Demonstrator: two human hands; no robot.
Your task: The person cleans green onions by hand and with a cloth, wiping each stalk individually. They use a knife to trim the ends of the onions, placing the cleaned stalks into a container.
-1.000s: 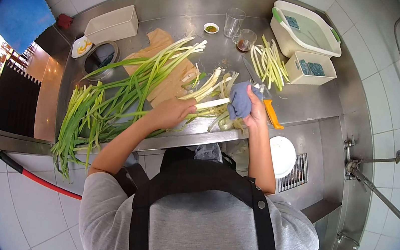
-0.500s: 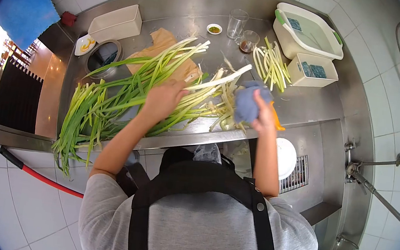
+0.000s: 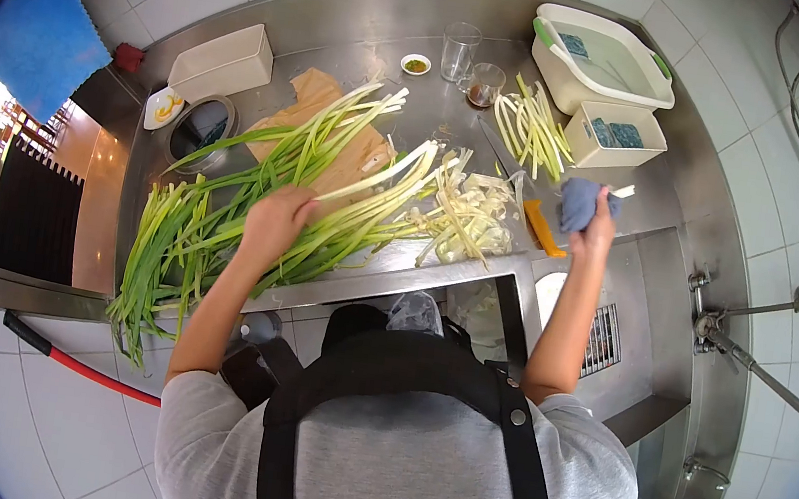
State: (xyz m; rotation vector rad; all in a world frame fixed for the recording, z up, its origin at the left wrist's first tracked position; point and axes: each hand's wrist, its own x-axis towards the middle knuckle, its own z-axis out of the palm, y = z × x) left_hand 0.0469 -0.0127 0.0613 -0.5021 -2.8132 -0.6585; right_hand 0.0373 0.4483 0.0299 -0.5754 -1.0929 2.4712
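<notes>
My left hand [image 3: 278,217] is closed around green onions in the long bunch [image 3: 225,191] that spreads over the left of the steel counter. My right hand [image 3: 596,225], out to the right above the sink's edge, grips a blue-grey cloth [image 3: 579,204]; a short white piece [image 3: 623,191] sticks out beyond it. Between the hands lies a pile of pale peelings [image 3: 470,208]. Just left of the cloth rests a knife with an orange handle [image 3: 543,230]. A smaller bundle of trimmed stalks [image 3: 533,131] lies farther back.
At the back stand a white tub of water [image 3: 600,64], a small bin with blue pads [image 3: 616,137], a glass [image 3: 460,51], a glass cup [image 3: 485,85] and a sauce dish [image 3: 415,65]. A cream bin [image 3: 222,62] and a round pot [image 3: 203,131] are back left.
My right hand has moved right with the cloth, away from the onions, uncovering the peelings and the knife. My left hand has shifted left and slightly down.
</notes>
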